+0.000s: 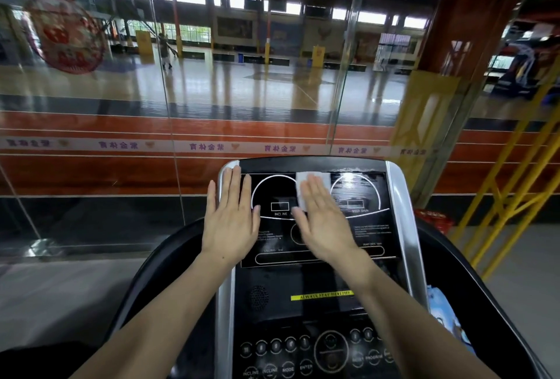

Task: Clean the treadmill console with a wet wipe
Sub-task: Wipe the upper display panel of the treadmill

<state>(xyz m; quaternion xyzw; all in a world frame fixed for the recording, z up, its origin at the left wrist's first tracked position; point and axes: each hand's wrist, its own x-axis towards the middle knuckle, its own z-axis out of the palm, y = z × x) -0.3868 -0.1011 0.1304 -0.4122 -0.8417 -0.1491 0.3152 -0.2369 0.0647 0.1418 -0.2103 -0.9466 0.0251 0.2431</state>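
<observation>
The treadmill console [372, 275] is a black panel with silver side rails, white dial outlines at the top and round buttons low down. A white wet wipe [303, 189] lies flat on the upper middle of the display. My right hand [322, 219] presses it against the panel with straight fingers; most of the wipe is hidden under the palm. The glass to the right of the wipe looks wet and shiny. My left hand [231, 216] rests flat, fingers straight, on the console's upper left edge and silver rail.
A glass wall [121, 105] stands just beyond the console, with a sports hall behind it. Black handlebars [157, 272] curve out on both sides. A blue-and-white packet [448, 321] sits at the console's right edge. Yellow railings [515, 184] rise at the right.
</observation>
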